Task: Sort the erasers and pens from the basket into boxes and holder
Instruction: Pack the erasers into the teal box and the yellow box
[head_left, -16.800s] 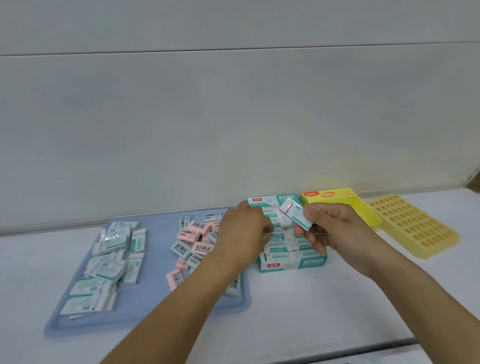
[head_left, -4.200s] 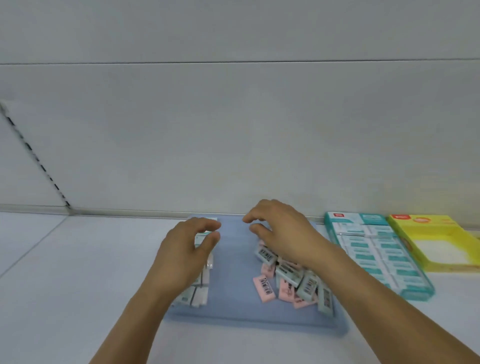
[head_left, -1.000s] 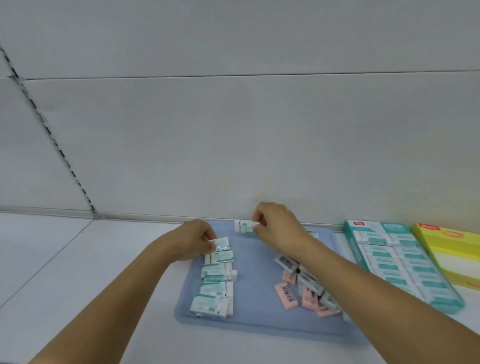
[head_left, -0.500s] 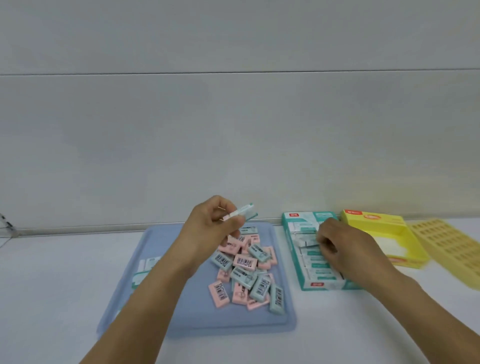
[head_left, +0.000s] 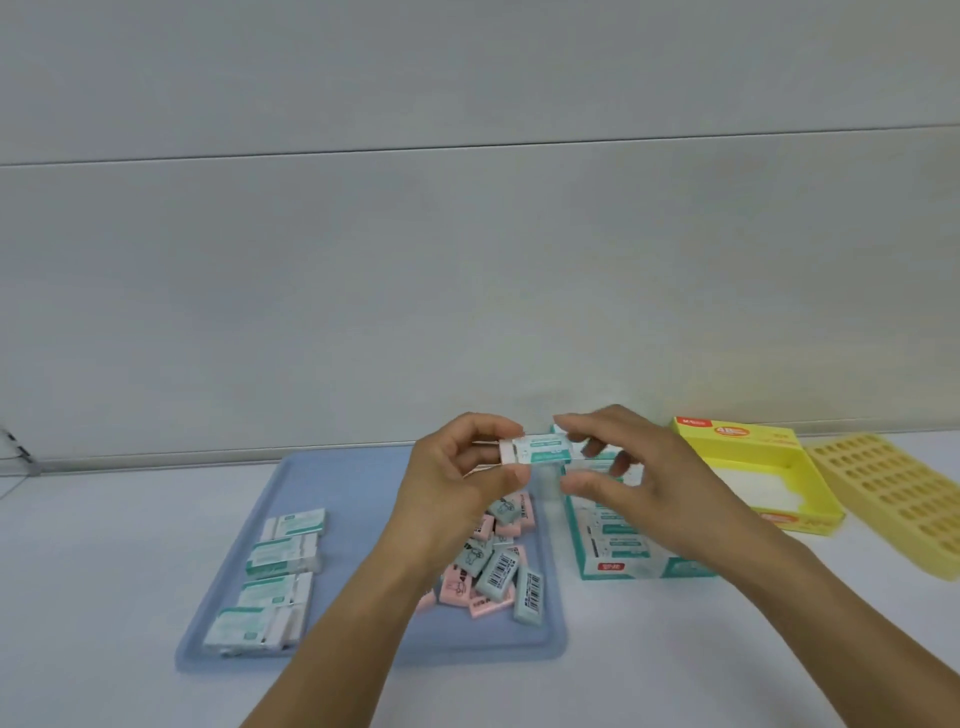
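Erasers are what we are sorting, and one white-and-teal eraser sits in the air between our hands, above the gap between the tray and the teal box. Our left hand pinches its left end between thumb and fingertips, holding it level so the label faces us. Our right hand closes loosely around the right end, forefinger on the top edge and thumb waiting below; whether the thumb touches yet we cannot tell. We judge this a handover, since the teal box lies to the right and already holds rows of the same kind. More white-and-teal ones lie lined up at the tray's left, a mixed pink and grey-green pile nearer the middle. Further right stand the yellow box and the yellow holder.
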